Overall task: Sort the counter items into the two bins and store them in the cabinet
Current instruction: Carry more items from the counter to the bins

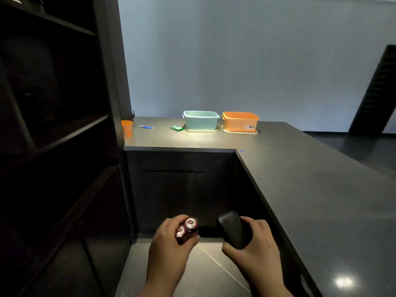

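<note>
My left hand [169, 239] grips two batteries [186, 229], fingers curled round them, ends facing up; my right hand [255, 239] is wrapped round a black case [232, 230], thumb under it; both hands low at 6 o'clock over the floor, apart from each other. Desk [300, 179] is L-shaped, running from 12 o'clock down the right side. At 12 o'clock on the desk: green bin [201, 120] and orange bin [240, 122], side by side, each on a pale lid. Just left of green bin, a small green pack [177, 127]; further left a blue pen [146, 127], then an orange cup [126, 127] at desk's edge by the dark cabinet [53, 125] at 9 o'clock.
</note>
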`<state>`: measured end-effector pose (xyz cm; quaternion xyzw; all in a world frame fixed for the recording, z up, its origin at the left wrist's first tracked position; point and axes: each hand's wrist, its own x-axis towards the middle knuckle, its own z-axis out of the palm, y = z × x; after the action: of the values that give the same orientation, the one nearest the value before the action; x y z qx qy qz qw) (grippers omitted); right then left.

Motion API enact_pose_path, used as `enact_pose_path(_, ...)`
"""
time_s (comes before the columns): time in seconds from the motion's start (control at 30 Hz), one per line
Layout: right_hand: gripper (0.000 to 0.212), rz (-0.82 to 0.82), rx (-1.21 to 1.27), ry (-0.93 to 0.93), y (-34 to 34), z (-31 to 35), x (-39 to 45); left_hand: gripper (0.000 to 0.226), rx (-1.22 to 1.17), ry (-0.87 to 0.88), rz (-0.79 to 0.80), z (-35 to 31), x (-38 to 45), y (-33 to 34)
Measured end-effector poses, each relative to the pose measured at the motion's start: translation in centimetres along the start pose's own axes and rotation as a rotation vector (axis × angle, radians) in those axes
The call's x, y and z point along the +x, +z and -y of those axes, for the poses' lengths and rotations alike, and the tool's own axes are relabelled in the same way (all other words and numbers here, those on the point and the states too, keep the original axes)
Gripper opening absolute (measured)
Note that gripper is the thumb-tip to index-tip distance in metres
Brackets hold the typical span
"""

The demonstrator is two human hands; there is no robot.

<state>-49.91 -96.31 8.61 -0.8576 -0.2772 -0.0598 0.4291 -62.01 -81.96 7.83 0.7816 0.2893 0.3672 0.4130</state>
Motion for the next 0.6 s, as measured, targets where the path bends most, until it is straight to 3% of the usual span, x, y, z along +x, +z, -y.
enact_pose_path(0.4, 0.061, -0.057, 0.144, -0.011, 10.5, -2.7, 20.1, 0.041, 0.005, -0.004, 0.036, 5.2, 21.3, 8.6)
enact_pose_path(0.6, 0.066, -0.017, 0.106, -0.068, 12.8, -4.6, 33.7, 0.042, 0.022, 0.053, 0.041, 4.8, 33.8, 13.5)
